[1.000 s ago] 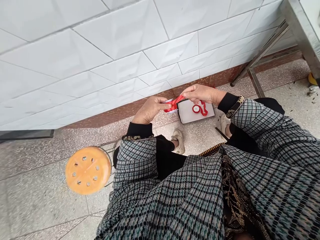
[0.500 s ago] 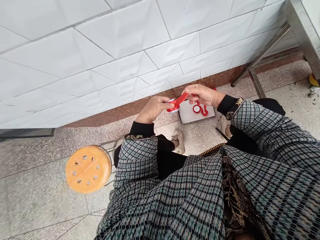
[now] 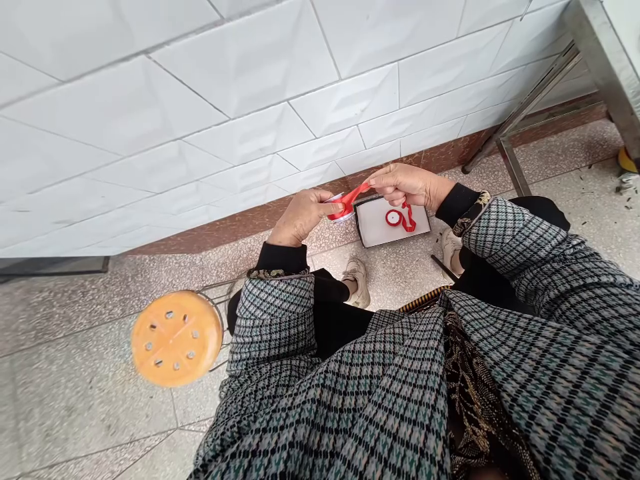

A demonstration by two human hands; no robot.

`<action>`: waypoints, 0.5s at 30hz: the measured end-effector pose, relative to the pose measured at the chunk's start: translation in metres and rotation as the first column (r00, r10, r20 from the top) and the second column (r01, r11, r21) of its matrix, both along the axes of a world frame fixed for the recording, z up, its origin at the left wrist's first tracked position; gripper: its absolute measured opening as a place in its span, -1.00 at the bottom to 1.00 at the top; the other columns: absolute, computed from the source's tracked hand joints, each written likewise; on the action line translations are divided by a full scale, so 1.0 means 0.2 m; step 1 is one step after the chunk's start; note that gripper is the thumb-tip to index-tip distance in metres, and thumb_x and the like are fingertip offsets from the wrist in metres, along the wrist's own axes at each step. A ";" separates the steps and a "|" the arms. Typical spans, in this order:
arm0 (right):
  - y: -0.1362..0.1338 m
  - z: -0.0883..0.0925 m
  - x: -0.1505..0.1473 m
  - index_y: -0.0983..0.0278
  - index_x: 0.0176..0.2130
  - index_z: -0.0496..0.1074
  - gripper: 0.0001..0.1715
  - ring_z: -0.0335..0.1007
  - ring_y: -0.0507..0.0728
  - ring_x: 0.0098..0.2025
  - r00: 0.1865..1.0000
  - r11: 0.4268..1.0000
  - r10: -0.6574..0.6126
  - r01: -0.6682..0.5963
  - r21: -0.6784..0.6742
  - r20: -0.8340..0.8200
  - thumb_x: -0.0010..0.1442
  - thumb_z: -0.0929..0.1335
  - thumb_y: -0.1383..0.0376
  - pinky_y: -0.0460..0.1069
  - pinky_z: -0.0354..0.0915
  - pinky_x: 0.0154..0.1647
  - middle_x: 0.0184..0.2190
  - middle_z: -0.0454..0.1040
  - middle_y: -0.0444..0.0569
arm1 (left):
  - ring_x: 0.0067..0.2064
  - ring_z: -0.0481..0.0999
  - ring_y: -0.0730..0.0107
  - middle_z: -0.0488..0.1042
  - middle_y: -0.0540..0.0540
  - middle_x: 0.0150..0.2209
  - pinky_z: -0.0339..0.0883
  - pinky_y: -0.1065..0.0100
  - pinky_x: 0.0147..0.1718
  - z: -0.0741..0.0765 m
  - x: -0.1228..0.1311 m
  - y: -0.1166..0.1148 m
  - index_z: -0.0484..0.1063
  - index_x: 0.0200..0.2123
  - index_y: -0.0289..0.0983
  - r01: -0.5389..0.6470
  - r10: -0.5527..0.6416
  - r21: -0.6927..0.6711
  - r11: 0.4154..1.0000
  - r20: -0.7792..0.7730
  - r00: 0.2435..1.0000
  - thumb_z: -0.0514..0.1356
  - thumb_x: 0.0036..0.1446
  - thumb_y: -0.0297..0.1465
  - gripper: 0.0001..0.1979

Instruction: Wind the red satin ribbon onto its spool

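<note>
My left hand [image 3: 306, 215] grips a spool of red ribbon [image 3: 342, 209] with white edges, the thumb pressed on its near side. From the spool a length of red ribbon [image 3: 357, 193] stretches up to my right hand [image 3: 403, 183], which pinches it between thumb and fingers. Below my right hand a second red roll [image 3: 394, 218] with a white centre lies on a white-topped box [image 3: 376, 231], a loose folded strip of ribbon [image 3: 410, 223] beside it. My right hand partly covers the far edge of the box.
An orange round stool [image 3: 177, 339] with holes in its seat stands at the left. A metal table leg [image 3: 514, 167] rises at the right. The white tiled wall [image 3: 250, 107] runs close ahead. A shoe [image 3: 357, 283] rests on the speckled floor near the box.
My right hand has risen slightly and the ribbon between the hands is now narrower and twisted. My left hand has shifted a little left with the spool. More of the box top shows.
</note>
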State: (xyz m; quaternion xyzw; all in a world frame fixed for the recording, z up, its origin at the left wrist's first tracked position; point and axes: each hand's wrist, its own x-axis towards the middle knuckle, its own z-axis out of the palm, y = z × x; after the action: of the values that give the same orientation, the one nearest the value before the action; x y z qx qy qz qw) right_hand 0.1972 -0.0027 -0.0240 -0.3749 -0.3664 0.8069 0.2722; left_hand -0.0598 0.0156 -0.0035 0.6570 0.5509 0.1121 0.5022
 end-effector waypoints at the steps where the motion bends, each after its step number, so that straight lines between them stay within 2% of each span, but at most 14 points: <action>1: 0.00 0.01 0.01 0.31 -0.25 0.44 -0.88 -0.38 -0.09 -0.62 1.000 1.000 0.011 -0.011 0.002 0.023 0.37 0.41 0.33 -0.14 -0.24 -0.68 -0.66 -0.10 -0.40 | -0.41 0.31 0.40 0.39 0.02 -0.54 0.20 0.23 -0.27 -0.01 -0.01 0.00 0.52 -0.57 -0.24 0.000 0.001 0.007 1.000 -0.007 1.000 0.37 -0.05 -0.28 -0.81; 6: 0.03 0.01 0.04 0.33 -0.18 0.51 -0.91 -0.33 -0.07 -0.61 0.984 0.993 0.094 -0.104 0.059 0.148 0.37 0.43 0.32 -0.11 -0.23 -0.64 -0.65 -0.10 -0.37 | -0.35 0.40 0.32 0.45 -0.02 -0.51 0.27 0.21 -0.25 -0.01 -0.02 0.00 0.55 -0.52 -0.23 0.003 -0.004 0.034 0.999 0.037 0.999 0.37 -0.02 -0.27 -0.83; 9: 0.04 0.00 0.03 0.32 -0.22 0.53 -0.91 -0.12 -0.07 -0.58 0.968 0.977 0.073 -0.118 0.178 0.239 0.37 0.43 0.33 -0.11 -0.12 -0.58 -0.62 0.09 -0.29 | -0.34 0.44 0.34 0.49 -0.03 -0.46 0.29 0.21 -0.20 0.01 -0.01 0.00 0.57 -0.49 -0.24 0.048 -0.049 0.021 0.999 0.056 0.997 0.38 -0.01 -0.27 -0.84; 12: 0.04 -0.01 0.02 0.32 -0.27 0.54 -0.80 0.07 -0.05 -0.51 0.947 0.944 0.111 -0.196 0.267 0.302 0.40 0.43 0.27 -0.09 -0.01 -0.51 -0.53 0.30 -0.17 | -0.34 0.47 0.35 0.51 -0.04 -0.44 0.30 0.20 -0.18 0.02 0.00 0.00 0.60 -0.48 -0.24 0.095 -0.094 -0.016 0.995 0.055 0.994 0.38 -0.01 -0.28 -0.85; 15: 0.03 -0.01 0.00 0.30 -0.22 0.59 -0.84 0.06 -0.05 -0.51 0.926 0.910 0.185 -0.288 0.297 0.330 0.35 0.47 0.23 -0.08 -0.06 -0.50 -0.53 0.28 -0.19 | -0.35 0.46 0.36 0.52 -0.04 -0.44 0.29 0.20 -0.20 0.02 0.01 0.00 0.62 -0.46 -0.24 0.114 -0.112 -0.033 0.993 0.058 0.992 0.38 0.00 -0.27 -0.85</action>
State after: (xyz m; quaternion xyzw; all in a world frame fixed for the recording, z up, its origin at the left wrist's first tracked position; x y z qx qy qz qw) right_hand 0.1976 0.0039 -0.0267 -0.3905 -0.5796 0.6937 0.1743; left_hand -0.0585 0.0162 0.0006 0.6747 0.5005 0.0916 0.5347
